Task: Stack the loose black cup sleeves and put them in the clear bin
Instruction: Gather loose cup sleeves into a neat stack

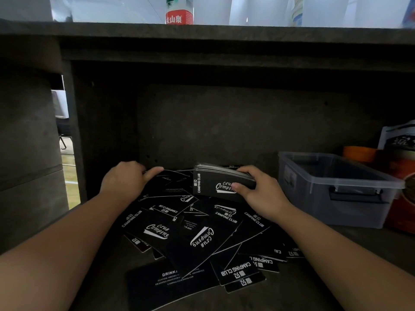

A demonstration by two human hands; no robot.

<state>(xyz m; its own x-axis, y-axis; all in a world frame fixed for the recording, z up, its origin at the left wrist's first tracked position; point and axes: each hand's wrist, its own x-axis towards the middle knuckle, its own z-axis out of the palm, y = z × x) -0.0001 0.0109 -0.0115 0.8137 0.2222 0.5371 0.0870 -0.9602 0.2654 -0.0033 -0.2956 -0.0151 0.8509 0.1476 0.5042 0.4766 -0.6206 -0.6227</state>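
Several loose black cup sleeves (193, 239) with white "Camping Club" print lie scattered in a pile on the dark shelf floor. My right hand (258, 191) grips a thick stack of sleeves (215, 182), thumb on its front face, held just above the back of the pile. My left hand (128, 178) reaches to the pile's back left, its fingers pinching the edge of a loose sleeve (170, 178) there. The clear bin (332, 189) stands to the right of the pile; nothing shows inside it.
The dark shelf (224, 122) has a back wall and a low top board overhead. Behind and right of the bin sit an orange container (359, 154) and printed packaging (399, 140). A bottle with a red label (179, 12) stands on the counter above.
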